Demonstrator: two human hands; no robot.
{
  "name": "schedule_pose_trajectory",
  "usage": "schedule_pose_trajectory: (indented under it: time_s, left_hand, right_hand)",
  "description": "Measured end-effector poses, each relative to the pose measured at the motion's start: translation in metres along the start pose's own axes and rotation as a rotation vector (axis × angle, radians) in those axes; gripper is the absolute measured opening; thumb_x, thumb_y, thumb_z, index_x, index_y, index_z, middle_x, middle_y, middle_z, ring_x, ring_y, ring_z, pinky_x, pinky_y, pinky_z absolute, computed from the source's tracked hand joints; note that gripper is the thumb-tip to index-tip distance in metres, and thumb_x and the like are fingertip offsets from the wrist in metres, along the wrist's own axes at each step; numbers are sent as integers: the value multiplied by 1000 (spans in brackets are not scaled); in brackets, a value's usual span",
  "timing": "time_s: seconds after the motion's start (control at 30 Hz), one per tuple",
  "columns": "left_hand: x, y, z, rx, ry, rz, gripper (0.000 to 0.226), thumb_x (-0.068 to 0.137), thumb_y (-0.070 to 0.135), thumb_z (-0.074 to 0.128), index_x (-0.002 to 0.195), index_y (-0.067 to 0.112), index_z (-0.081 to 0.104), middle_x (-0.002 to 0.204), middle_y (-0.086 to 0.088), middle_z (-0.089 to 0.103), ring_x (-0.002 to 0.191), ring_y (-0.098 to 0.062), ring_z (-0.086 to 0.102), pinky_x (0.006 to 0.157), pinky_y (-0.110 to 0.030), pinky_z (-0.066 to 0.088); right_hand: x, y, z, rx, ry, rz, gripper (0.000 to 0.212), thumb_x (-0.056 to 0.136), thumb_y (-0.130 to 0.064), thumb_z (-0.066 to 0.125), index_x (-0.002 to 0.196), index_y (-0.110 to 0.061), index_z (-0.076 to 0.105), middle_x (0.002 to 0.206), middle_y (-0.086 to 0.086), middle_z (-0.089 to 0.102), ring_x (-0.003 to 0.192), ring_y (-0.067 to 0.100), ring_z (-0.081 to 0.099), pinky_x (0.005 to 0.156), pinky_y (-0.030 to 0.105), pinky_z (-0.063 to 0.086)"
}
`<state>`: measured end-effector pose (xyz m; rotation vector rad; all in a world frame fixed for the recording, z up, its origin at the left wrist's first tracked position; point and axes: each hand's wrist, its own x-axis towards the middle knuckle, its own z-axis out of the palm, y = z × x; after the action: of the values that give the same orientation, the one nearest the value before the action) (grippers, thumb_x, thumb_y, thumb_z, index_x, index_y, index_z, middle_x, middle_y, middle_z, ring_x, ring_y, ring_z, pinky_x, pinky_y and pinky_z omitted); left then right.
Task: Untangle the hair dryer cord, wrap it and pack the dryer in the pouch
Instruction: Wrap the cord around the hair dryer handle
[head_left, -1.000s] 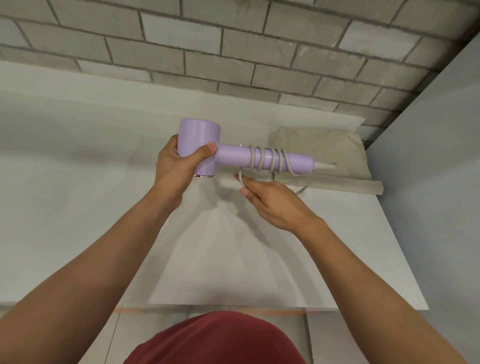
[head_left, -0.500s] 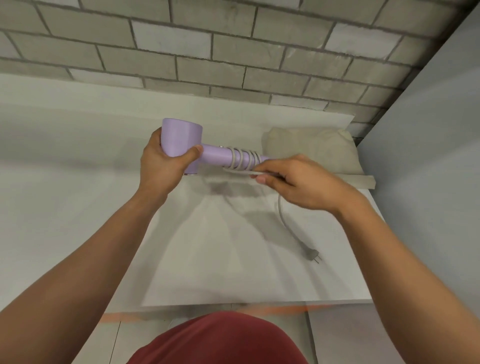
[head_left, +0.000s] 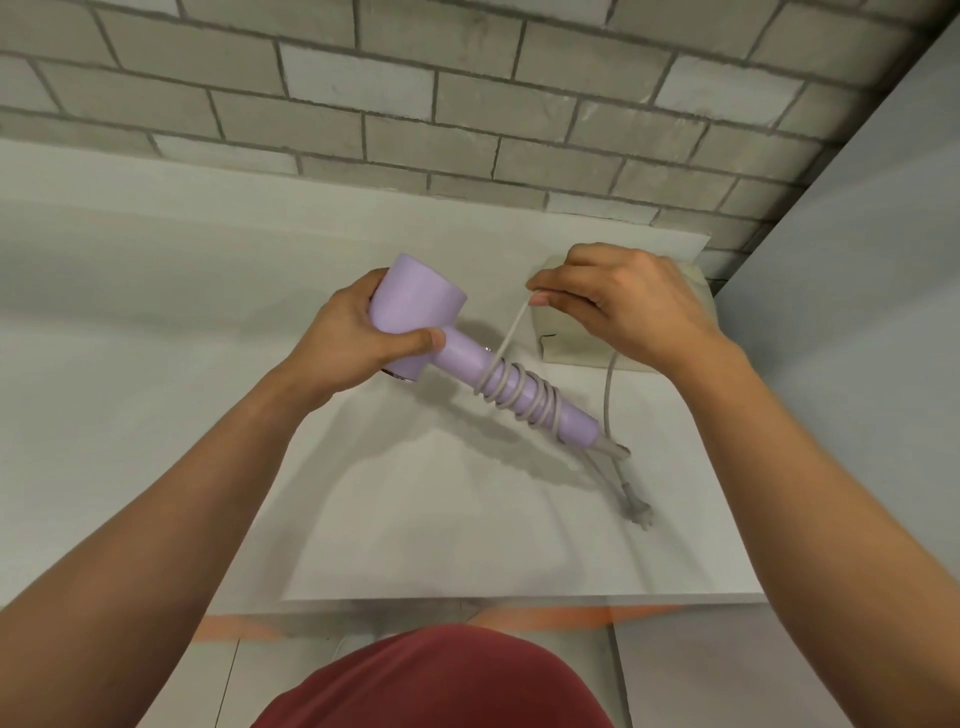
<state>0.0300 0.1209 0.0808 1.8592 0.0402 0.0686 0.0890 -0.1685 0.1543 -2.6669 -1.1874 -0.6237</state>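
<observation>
A lilac hair dryer (head_left: 415, 306) is held above the table, its handle slanting down to the right. My left hand (head_left: 353, 338) grips its head. The grey cord (head_left: 519, 392) is coiled several times round the handle. My right hand (head_left: 618, 306) pinches the cord above the handle, pulling a taut strand up from the coils. From that hand the loose cord drops behind the handle's end to the plug (head_left: 638, 512), which lies on the table. The beige pouch (head_left: 576, 343) lies at the back right, mostly hidden by my right hand.
The white table (head_left: 441, 519) has its front edge near my red-clad body. A grey brick wall (head_left: 467, 104) rises behind it and a plain grey wall (head_left: 857, 312) closes the right side.
The dryer has tilted so the handle points down to the right. My right hand has lifted up and back with the cord, and another turn lies on the handle.
</observation>
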Motion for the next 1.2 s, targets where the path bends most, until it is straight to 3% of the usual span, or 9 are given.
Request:
schedule_pose_trajectory:
  time_s: [0.27,0.53,0.73,0.83,0.9,0.97,1.07,1.13,1.2]
  left_hand:
    - [-9,-4,-5,-265,-122,48,71,65,42,85,128,18,62,113,-1,74,98,-19,72,69,-33,58]
    - [0,0,1,-393,-123,95,63,67,39,82,123,21,64,112,-3,73,102,-25,71,80,-39,59]
    - [6,5,4,-443,-91,105,59,66,38,81,120,22,64,105,3,75,97,-21,72,77,-35,59]
    - [12,9,7,-439,-45,98,60,65,39,82,120,21,65,106,1,75,98,-22,71,78,-35,59]
    - [18,11,6,-424,4,99,64,64,40,84,121,18,65,108,-1,75,99,-22,72,79,-35,58]
    - [23,14,7,-420,47,90,68,63,41,85,122,15,65,110,-3,75,99,-22,72,78,-35,58]
    - [29,17,7,-423,90,64,68,63,42,85,121,14,65,108,-3,75,96,-21,72,75,-36,58]
    - [32,17,9,-430,130,39,67,63,44,85,120,15,66,108,-2,75,96,-21,73,78,-40,60]
    - [35,17,13,-424,183,7,66,61,46,85,119,17,67,107,-2,76,95,-21,73,81,-44,61]
  right_hand:
    - [-5,7,19,195,22,49,31,104,-49,57,121,-30,75,86,-5,60,75,14,57,62,44,55]
    - [-13,7,36,382,60,81,28,104,-31,62,128,-21,74,82,-9,54,73,5,51,73,30,51]
    - [-21,-1,49,490,20,123,39,104,-24,58,143,-23,63,91,3,62,85,18,63,84,34,53]
    - [-29,-5,59,726,-153,251,41,102,-29,58,144,-28,60,107,0,69,100,10,67,93,21,49]
    - [-38,-2,78,622,-228,383,41,102,-45,58,140,-30,59,111,-9,67,97,-2,61,96,15,46]
    - [-46,-7,88,485,-508,586,66,99,-70,47,147,-25,52,132,-9,61,117,7,59,118,32,38]
    - [-35,-23,84,466,-598,548,58,112,-52,27,162,-23,32,162,7,41,150,30,35,122,41,24]
    - [-26,-37,80,517,-302,407,47,112,-32,41,158,-21,41,144,9,59,127,29,56,109,36,40]
    - [-30,-37,88,602,-226,370,48,110,-25,47,158,-24,40,109,-6,70,84,16,57,88,30,46]
